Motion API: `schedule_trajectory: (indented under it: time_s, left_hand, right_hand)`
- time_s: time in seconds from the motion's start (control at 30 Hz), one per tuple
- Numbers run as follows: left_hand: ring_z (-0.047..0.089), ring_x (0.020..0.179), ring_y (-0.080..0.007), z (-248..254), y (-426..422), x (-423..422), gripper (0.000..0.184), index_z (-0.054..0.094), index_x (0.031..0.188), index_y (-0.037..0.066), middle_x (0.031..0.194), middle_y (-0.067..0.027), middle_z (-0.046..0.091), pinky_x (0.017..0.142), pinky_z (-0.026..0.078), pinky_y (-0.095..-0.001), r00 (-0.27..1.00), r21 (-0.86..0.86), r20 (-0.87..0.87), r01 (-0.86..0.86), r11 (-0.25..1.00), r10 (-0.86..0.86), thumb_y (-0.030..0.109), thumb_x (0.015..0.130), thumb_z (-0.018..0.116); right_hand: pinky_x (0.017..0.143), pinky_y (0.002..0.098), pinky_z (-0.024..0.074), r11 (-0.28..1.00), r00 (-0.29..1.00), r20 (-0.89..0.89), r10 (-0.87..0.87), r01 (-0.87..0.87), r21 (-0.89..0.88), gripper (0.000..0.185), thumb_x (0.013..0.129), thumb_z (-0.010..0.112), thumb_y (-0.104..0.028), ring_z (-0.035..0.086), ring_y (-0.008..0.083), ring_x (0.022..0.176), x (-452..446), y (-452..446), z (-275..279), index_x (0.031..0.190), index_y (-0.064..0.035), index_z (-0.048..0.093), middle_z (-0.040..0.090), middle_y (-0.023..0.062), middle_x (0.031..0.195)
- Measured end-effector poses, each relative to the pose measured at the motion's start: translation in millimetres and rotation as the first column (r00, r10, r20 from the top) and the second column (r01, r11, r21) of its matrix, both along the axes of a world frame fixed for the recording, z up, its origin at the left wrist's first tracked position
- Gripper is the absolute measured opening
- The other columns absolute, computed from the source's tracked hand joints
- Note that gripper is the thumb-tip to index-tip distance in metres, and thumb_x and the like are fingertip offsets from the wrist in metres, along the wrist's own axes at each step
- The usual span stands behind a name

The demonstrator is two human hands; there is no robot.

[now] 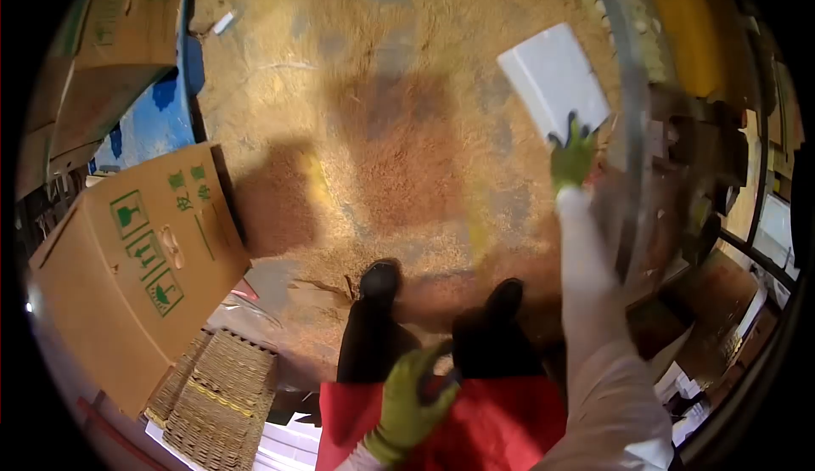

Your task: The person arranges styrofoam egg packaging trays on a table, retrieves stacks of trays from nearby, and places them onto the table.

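My right hand (573, 157), in a green glove with dark fingertips, is stretched far forward. It grips the near end of a white rectangular box (556, 76), with its fingers over the edge. The box is tilted, and its underside is hidden. My left hand (413, 405), in a similar green glove, hangs low in front of the red apron (509, 411). Its fingers are curved and apart from the thumb, with nothing visible between them.
A large cardboard carton (161, 259) with green printing stands at left, beside woven, basket-like pieces (225, 394). More cartons (132, 16) and a blue surface (157, 114) lie behind it. Sawdust-like litter covers the floor (399, 165). A blurred metal edge (632, 131) runs along the right.
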State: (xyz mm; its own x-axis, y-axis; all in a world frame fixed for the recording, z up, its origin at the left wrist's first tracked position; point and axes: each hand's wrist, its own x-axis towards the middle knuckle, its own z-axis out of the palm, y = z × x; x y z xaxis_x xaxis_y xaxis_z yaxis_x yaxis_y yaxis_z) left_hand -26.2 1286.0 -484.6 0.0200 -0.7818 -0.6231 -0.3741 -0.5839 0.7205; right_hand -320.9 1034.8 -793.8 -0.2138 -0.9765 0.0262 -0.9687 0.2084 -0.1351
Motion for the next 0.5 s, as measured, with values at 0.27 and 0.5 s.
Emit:
schedule_trajectory:
  time_s: [0.27, 0.5]
  left_hand:
    - [0.054, 0.126, -0.0206, -37, 72, 23, 0.046, 0.042, 0.146, 0.001, 0.139, -0.0093, 0.053, 0.104, 0.048, -0.0319, 0.796, 0.157, -0.278, -0.515, 0.843, 0.538, 0.007, 0.102, 0.048]
    - [0.057, 0.119, -0.0209, 139, 65, 96, 0.053, 0.041, 0.146, -0.002, 0.134, -0.0133, 0.056, 0.099, 0.051, -0.0366, 0.535, 0.696, -0.474, -0.26, 0.67, 0.7, 0.017, 0.1, 0.059]
  right_hand:
    - [0.086, 0.0356, 0.0519, 0.894, 0.309, 0.846, -0.435, 0.04, 0.446, 0.031, 0.099, 0.054, -0.01, 0.064, 0.0231, 0.101, 81, 242, 325, 0.126, 0.0044, 0.059, 0.067, 0.013, 0.114]
    - [0.111, 0.0336, 0.0384, 0.737, 0.18, 0.787, -0.59, -0.278, 0.616, 0.049, 0.105, 0.05, -0.037, 0.055, 0.025, 0.128, 39, 357, 548, 0.137, 0.0001, 0.058, 0.057, 0.016, 0.141]
